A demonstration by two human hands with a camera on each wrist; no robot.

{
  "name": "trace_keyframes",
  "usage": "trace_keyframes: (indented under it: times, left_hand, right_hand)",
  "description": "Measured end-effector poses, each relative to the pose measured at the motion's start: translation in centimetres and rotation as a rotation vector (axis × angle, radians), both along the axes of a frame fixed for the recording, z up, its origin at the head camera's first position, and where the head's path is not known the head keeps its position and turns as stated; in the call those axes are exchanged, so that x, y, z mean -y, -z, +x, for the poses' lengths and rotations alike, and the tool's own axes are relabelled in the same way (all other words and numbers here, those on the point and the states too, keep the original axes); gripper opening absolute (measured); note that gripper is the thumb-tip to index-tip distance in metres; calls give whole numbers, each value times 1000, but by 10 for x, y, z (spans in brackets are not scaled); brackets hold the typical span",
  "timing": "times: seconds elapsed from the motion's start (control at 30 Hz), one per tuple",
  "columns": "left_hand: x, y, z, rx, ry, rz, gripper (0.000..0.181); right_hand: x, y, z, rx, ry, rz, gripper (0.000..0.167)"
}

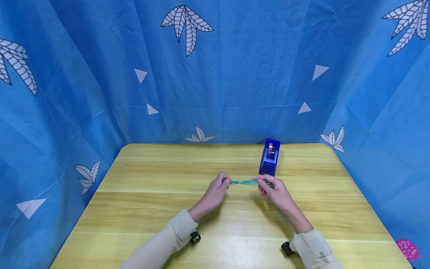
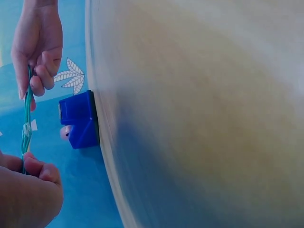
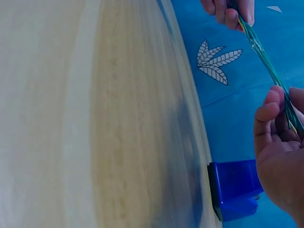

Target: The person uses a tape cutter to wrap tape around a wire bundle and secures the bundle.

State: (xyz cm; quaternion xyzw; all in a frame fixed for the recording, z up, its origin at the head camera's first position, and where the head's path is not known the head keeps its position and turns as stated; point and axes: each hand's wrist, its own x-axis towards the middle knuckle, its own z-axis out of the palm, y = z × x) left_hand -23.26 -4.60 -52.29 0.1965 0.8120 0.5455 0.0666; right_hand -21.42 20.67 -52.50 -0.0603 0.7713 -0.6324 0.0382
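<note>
Stretched level between both hands is a bundle of thin green wires [image 1: 248, 182] with a bit of yellow among them. Shiny clear tape [image 3: 256, 44] lies around the bundle near its middle. My left hand [image 1: 215, 190] pinches the left end between thumb and fingers. At the other end my right hand [image 1: 273, 190] pinches the bundle, and loose wire ends show past its fingers in the right wrist view. Both hands are above the wooden table. A blue tape dispenser [image 1: 268, 164] with a roll in it stands just beyond the right hand.
The wooden table [image 1: 151, 209] has rounded far corners. A blue curtain [image 1: 235, 74] with leaf and triangle prints hangs behind it and along both sides. Black wrist-camera mounts [image 1: 195, 237] sit at both sleeve cuffs.
</note>
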Motion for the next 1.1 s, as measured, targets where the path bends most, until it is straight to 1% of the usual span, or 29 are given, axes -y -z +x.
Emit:
trace_keyframes:
  times: [0.13, 0.23, 0.43, 0.6, 0.77, 0.97, 1.1]
  left_hand:
    - [3, 0, -1, 12, -4, 3, 21]
    - [6, 0, -2, 33, -3, 3, 21]
    - [14, 1, -6, 80, -7, 3, 21]
    - [20, 2, -11, 67, -20, -4, 20]
    - [24, 3, -15, 66, -46, -29, 14]
    - [28, 5, -18, 76, -53, -57, 11]
    - [30, 6, -21, 71, -56, -75, 10]
  right_hand:
    - [0, 2, -1, -30, 1, 42, 33]
    - [2, 2, -2, -38, 19, 62, 28]
    - [5, 3, -5, -14, 51, 30, 25]
    - [6, 4, -8, -1, 66, 14, 24]
    - [7, 6, -12, 5, 56, 23, 25]
    - [8, 11, -18, 28, 35, 48, 27]
    - [8, 13, -21, 23, 2, 81, 27]
